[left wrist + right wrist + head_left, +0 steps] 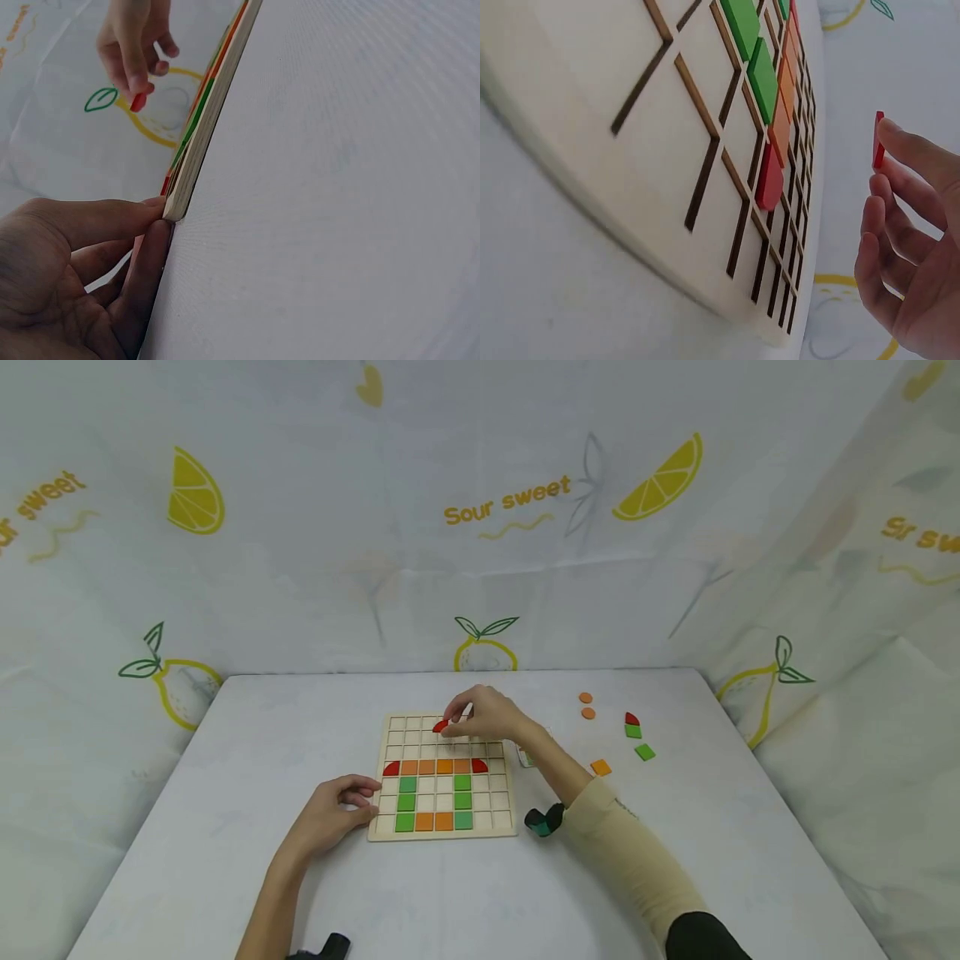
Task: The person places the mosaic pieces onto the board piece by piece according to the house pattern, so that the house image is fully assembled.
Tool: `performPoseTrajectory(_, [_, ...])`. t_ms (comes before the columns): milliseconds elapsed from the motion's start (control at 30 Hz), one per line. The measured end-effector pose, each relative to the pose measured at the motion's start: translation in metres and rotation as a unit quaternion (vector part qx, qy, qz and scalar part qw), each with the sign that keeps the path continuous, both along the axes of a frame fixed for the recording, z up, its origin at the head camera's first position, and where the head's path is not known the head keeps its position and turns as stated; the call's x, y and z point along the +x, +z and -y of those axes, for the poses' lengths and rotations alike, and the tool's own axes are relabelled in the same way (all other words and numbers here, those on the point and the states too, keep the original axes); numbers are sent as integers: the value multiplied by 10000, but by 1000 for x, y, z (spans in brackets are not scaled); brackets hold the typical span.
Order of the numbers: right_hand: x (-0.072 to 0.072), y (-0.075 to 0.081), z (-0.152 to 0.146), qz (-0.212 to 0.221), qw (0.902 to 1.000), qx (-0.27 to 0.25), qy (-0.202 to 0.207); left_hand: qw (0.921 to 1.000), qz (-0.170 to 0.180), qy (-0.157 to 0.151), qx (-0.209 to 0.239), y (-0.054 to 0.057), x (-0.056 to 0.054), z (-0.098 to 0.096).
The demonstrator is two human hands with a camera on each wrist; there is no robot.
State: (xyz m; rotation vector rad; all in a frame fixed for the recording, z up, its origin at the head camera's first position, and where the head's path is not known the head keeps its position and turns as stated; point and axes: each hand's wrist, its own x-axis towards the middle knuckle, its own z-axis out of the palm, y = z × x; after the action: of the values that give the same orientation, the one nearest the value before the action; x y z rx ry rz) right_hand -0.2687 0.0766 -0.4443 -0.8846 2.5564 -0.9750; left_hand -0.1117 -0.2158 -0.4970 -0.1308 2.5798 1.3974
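Note:
In the head view my right hand (483,714) is over the far part of a square wooden grid board (491,822). Its thumb and fingertips pinch a red quarter-round tile (878,140), held above the grid in the right wrist view. My left hand (333,810) is at the board's left edge, with thumb and fingers holding the board by its rim in the left wrist view. A row of orange tiles (427,767) crosses the grid, with a red tile (392,769) at one end and another red tile (479,766) at the other. Green tiles (462,782) form columns nearer me.
Right of the board lie two orange round tiles (587,713), an orange square tile (601,767), a red quarter-round tile (632,718) and green tiles (645,752). A card (525,758) is partly hidden beneath my right forearm. White printed cloth hangs behind the white table (300,718).

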Motion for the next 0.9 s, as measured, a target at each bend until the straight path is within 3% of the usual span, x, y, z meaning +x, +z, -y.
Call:
performPoseTrajectory(167, [4,1,23,86,9991,344,234,10000,25,6,2,-1,-1,1])
performPoseTrajectory(567, [11,-17,62,135,9932,1137,217,9999,-44,-72,70,-1,0,2])
performPoseTrajectory(900, [18,-9,67,161,9931,1136,238,10000,-36,-35,30,-3,-2,2])
